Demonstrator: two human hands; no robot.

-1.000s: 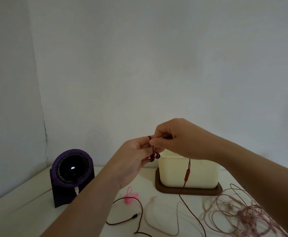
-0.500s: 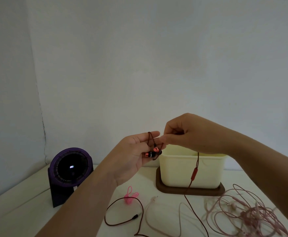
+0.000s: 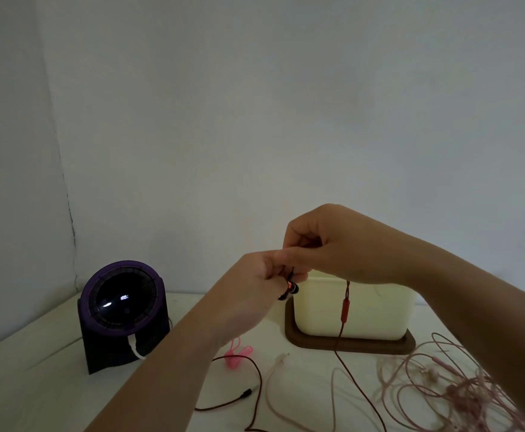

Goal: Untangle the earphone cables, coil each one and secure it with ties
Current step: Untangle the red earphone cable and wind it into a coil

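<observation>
Hands meet above a white bench (image 3: 21, 385), both closed on a thin dark red earphone cable (image 3: 340, 335). The left hand (image 3: 255, 286) curls its fingers round the cable's upper end, where two black-and-red earbuds (image 3: 289, 289) hang just under the fingertips. The right hand (image 3: 332, 244), touching the left, pinches the same cable between thumb and forefinger. From there the cable drops past its red inline remote (image 3: 345, 310), in front of a cream plastic tub (image 3: 379, 313), and reaches the bench. A loop of it ending in a black plug (image 3: 247, 393) lies toward the near edge. The tub stands on a dark wooden tray (image 3: 317, 346) at the far edge. A tangle of pale pink earphone cables (image 3: 442, 388) lies toward the right edge, partly under the right forearm. A bright pink silicone tie (image 3: 234, 358) lies just beside the left forearm. A round purple-rimmed device with a dark screen (image 3: 120, 302) stands near the far left corner.
</observation>
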